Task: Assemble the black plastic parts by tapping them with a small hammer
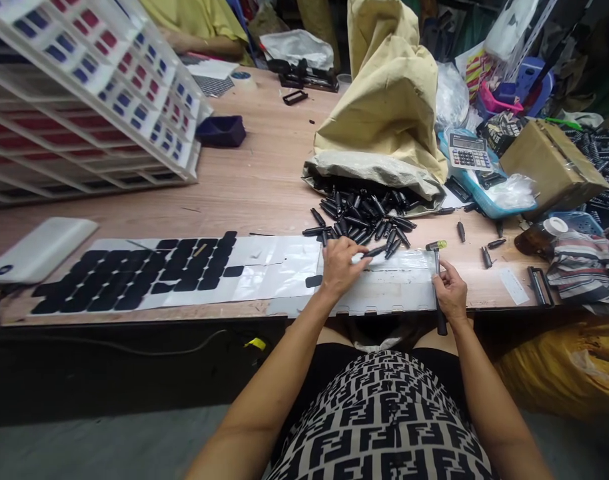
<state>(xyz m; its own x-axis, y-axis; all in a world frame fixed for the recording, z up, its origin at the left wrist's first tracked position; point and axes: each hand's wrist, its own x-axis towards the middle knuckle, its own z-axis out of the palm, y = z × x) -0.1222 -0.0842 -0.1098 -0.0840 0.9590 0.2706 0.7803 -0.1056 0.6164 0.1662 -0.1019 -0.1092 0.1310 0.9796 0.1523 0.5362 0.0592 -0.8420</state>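
My left hand (340,268) reaches to the near edge of a heap of small black tapered parts (357,217). Its thumb and index finger close on the end of one black tapered part (375,251). In my right hand (452,293) is a small hammer (440,319), gripped by its dark handle with the yellow-tipped head up. Beneath both hands lies a pale, clear-covered sheet (399,293) along the table's front edge. The heap spills from the mouth of a big tan sack (379,113).
Left of me, a white sheet bears rows of black rounded pieces (129,277), beside a white device (42,247). A white plastic crate (189,167) stands behind. At right are a calculator (468,152), a cardboard box (554,163) and a jar (539,235). Another person's arm (209,45) rests across the table.
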